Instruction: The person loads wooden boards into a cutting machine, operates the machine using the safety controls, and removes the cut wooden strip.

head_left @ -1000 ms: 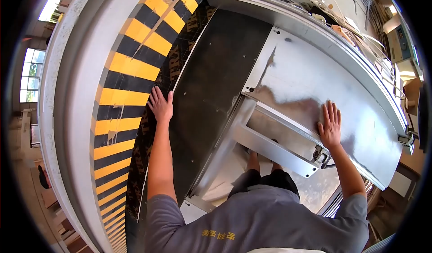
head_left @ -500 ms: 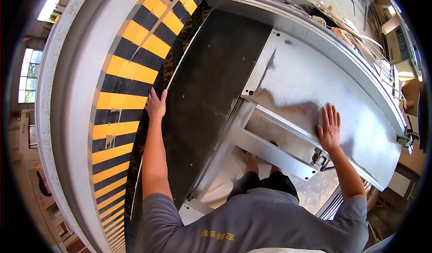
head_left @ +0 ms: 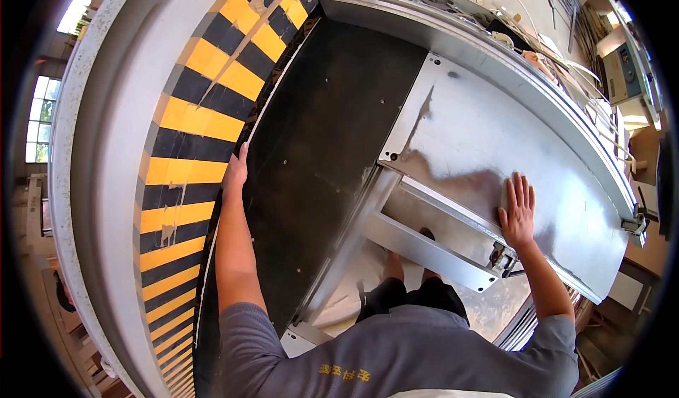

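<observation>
My left hand (head_left: 235, 173) lies on the dark printed board (head_left: 281, 62), right against the yellow-and-black striped beam (head_left: 191, 120). Its thumb points up along the board's pale edge, while the other fingers are hidden under the beam. Only a narrow strip of the board shows beside the black table surface (head_left: 318, 136). My right hand (head_left: 519, 210) rests flat on the bare metal table (head_left: 488, 115), fingers spread a little, with nothing in it.
A long metal fence (head_left: 495, 41) curves along the far side of the table. Below the metal table is a frame bar (head_left: 428, 249), with a small clamp mechanism (head_left: 503, 258) at its right end. Cables and wood strips lie beyond the fence.
My left hand has moved left with the board, and its fingers have gone out of sight under the striped beam. Less of the board shows. My right hand stays nearly in place.
</observation>
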The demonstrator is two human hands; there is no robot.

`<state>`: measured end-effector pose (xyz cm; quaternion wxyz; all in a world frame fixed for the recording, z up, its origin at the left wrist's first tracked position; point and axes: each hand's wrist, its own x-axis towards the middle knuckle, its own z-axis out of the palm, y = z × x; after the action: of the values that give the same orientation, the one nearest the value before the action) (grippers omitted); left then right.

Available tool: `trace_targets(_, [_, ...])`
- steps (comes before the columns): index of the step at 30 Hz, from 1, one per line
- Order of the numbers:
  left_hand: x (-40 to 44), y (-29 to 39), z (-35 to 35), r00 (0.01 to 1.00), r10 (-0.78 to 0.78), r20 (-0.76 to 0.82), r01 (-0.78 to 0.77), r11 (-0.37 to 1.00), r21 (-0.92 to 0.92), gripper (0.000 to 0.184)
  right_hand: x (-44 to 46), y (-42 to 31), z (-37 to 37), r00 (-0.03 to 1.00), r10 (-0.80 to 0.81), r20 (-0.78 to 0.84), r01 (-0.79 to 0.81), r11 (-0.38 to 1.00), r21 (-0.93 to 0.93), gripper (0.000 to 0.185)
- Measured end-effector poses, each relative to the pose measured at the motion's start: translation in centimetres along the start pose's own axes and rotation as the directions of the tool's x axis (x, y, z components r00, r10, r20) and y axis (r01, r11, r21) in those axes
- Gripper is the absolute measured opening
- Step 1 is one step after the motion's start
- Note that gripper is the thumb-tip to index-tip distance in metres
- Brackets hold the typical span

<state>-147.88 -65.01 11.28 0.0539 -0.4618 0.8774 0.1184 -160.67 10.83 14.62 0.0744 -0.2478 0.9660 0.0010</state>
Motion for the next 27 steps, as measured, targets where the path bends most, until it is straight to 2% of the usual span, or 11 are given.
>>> trace_targets(5, [0.4,-0.4,0.0,0.991,0.091,-0.100,-0.094,0.995,-0.026,0.094,0.0,0.0,0.1,1.000,0.010,0.012,-0.010,1.000,-0.004,0.084])
trace_targets(7, [1.3,-1.1,0.2,0.973,0.174,-0.152,-0.186,0.981,-0.063,0.093,-0.1,0.1,0.1,1.000,0.003,0.005,-0.003,1.000,-0.011,0.084])
trace_targets(11, [3.2,-2.2,0.8,0.978,0.179,-0.109,-0.207,0.916,-0.345,0.089,0.1,-0.2,-0.1,0.999,0.024,0.027,-0.024,1.000,-0.010,0.084])
trace_targets(14, [3.7,-2.8,1.5,0.983,0.166,-0.082,-0.185,0.893,-0.411,0.088,0.0,-0.1,-0.1,1.000,0.015,0.017,-0.015,1.000,-0.008,0.084])
trace_targets(19, [3.0,-2.5,0.8,0.962,0.205,-0.181,-0.246,0.938,-0.245,0.086,-0.1,-0.2,-0.2,0.999,0.029,0.031,-0.029,1.000,-0.002,0.085])
trace_targets(23, [1.0,-0.2,1.0,0.916,0.231,-0.328,-0.249,0.968,-0.013,0.078,-0.5,0.2,-0.2,0.999,0.022,0.024,-0.022,1.000,0.020,0.083])
trace_targets(24, [-0.9,2.4,0.3,0.977,0.151,-0.150,-0.164,0.983,-0.079,0.072,-0.6,0.1,-0.5,1.000,0.015,0.022,-0.015,1.000,0.023,0.081])
trace_targets(25, [-2.1,3.6,1.5,0.912,0.315,-0.262,-0.323,0.946,0.011,0.071,-0.6,0.3,-0.4,1.000,0.014,0.018,-0.014,1.000,0.022,0.081])
trace_targets(26, [-3.5,4.5,3.6,0.711,0.558,-0.428,-0.523,0.826,0.210,0.072,-0.7,0.4,-0.3,1.000,0.009,0.016,-0.010,1.000,0.023,0.081])
trace_targets(27, [-6.5,6.8,4.0,0.712,0.605,-0.356,-0.590,0.791,0.162,0.073,-0.8,0.5,-0.3,1.000,0.005,0.011,-0.005,1.000,0.030,0.081])
